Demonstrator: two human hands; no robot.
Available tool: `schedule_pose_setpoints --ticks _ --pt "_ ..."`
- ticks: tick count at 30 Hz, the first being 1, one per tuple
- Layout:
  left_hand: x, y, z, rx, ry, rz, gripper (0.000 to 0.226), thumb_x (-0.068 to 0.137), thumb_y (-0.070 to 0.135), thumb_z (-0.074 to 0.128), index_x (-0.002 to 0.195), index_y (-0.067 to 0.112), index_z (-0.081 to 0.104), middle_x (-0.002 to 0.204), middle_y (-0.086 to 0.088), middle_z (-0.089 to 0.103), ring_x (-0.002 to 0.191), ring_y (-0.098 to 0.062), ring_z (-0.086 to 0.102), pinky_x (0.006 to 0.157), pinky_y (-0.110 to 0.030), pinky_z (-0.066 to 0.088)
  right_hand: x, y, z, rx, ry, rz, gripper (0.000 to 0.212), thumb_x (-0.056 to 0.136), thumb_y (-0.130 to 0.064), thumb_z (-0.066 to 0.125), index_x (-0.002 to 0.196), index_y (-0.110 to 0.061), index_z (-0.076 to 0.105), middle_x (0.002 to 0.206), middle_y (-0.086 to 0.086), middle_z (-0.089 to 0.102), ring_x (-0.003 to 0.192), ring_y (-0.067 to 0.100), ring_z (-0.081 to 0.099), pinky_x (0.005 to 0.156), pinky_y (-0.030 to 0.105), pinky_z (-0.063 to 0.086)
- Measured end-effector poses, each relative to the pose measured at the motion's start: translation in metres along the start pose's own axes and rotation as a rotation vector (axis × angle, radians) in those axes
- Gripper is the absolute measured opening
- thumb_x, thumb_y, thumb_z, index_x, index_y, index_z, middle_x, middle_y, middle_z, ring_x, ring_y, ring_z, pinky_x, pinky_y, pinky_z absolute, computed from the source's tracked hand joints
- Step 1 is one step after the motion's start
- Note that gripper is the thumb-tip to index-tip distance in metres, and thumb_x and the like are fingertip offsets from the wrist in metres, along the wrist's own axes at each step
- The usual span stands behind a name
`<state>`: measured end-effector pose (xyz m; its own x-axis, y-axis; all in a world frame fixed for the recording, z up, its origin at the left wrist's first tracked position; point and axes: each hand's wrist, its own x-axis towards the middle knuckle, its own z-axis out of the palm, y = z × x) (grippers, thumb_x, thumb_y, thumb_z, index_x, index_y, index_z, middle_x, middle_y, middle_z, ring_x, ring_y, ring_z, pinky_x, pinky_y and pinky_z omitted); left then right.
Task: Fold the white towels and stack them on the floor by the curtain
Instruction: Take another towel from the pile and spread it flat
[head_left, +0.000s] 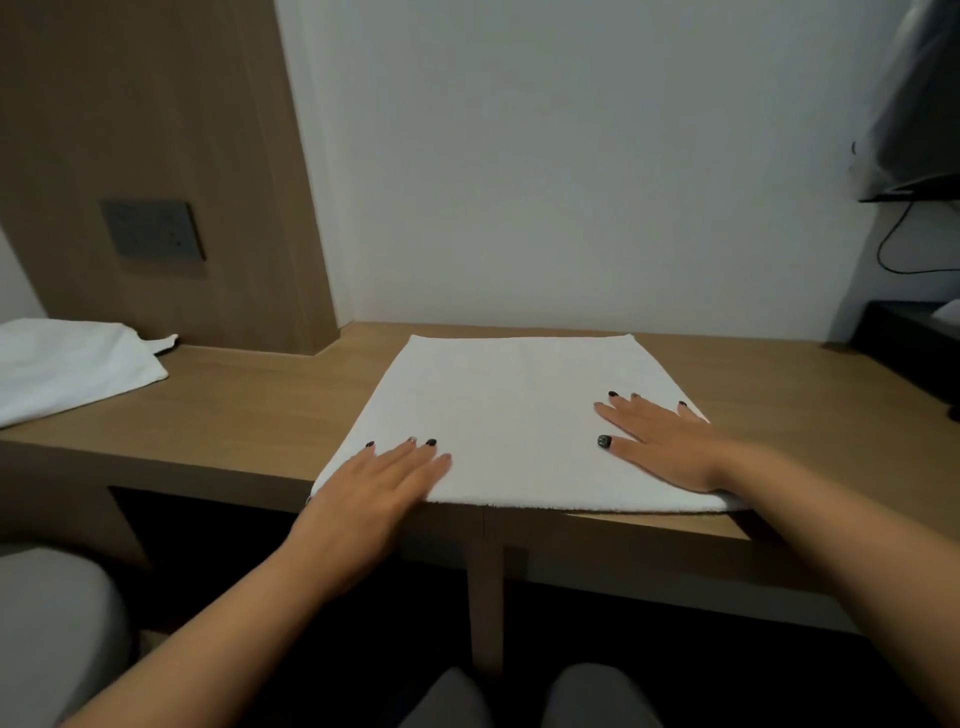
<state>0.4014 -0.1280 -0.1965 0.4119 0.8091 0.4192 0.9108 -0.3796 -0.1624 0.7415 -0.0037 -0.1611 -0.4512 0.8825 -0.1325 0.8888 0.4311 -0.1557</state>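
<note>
Fingers (415, 460) of both hands spread flat on 1 towel (514, 415) mid-fold at frame centre, second towel (67, 364) at left edge untouched, none stacked yet.

My wooden desk (249, 410) carries a flat folded towel (509, 415); left of it, a rumpled towel (67, 369).

We've got a white terry towel (514, 415) laid flat in a smooth square on the wooden desk, its near edge right at the desk's lip. Another white cloth towel (67, 364) sits rumpled, far left.
</note>
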Motion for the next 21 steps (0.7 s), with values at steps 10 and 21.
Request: schedule_pose_setpoints --ticks 10,21 --pt "0.061 -0.050 -0.026 0.190 -0.188 0.111 0.032 0.090 0.037 0.061 0.121 0.028 0.059 0.131 0.006 0.060 0.110 -0.013 0.063 0.076 -0.028 0.058 -0.025 -0.007 0.009 -0.043 0.038 0.264 0.072 0.092 -0.070 0.007 0.154 -0.037 -0.008 0.162 -0.010 -0.014 0.150 0.016 -0.013 0.118 0.056 -0.006" --pt "0.079 -0.031 0.016 -0.366 0.144 -0.739 0.045 0.088 -0.001 0.051 0.132 0.010 0.047 0.124 -0.014 0.054 0.112 -0.035 0.053 0.086 -0.042 0.044 -0.045 -0.092 0.038 0.048 0.186 0.645 0.073 0.094 -0.066 0.003 0.155 -0.028 -0.011 0.163 0.005 -0.014 0.149 0.031 -0.015 0.111 0.069 -0.008"
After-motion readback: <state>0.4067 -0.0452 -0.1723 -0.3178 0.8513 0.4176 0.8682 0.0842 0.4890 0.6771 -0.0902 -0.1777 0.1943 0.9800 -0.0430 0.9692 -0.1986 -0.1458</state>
